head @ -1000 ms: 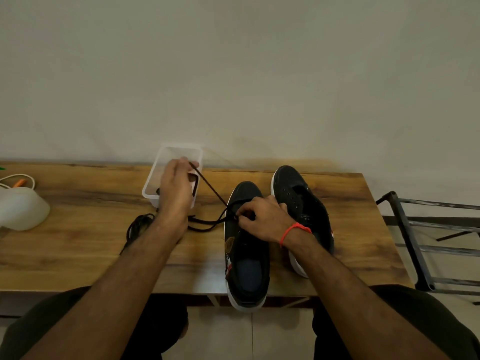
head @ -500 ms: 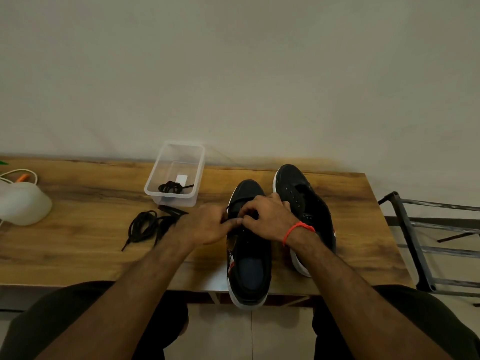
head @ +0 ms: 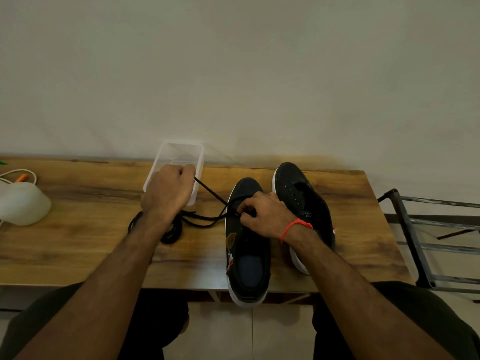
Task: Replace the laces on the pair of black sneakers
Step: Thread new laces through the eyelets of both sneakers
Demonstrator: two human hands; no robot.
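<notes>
Clear plastic tub behind left hand

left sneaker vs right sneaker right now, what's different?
The left sneaker has a lace running from its eyelets, pulled taut by the left hand, while the right hand pinches at its eyelets; the right sneaker shows bare eyelets and no lace. The left sneaker's heel overhangs the table edge; the right sneaker sits farther back. Both are black with white soles, toes toward the wall.
</notes>
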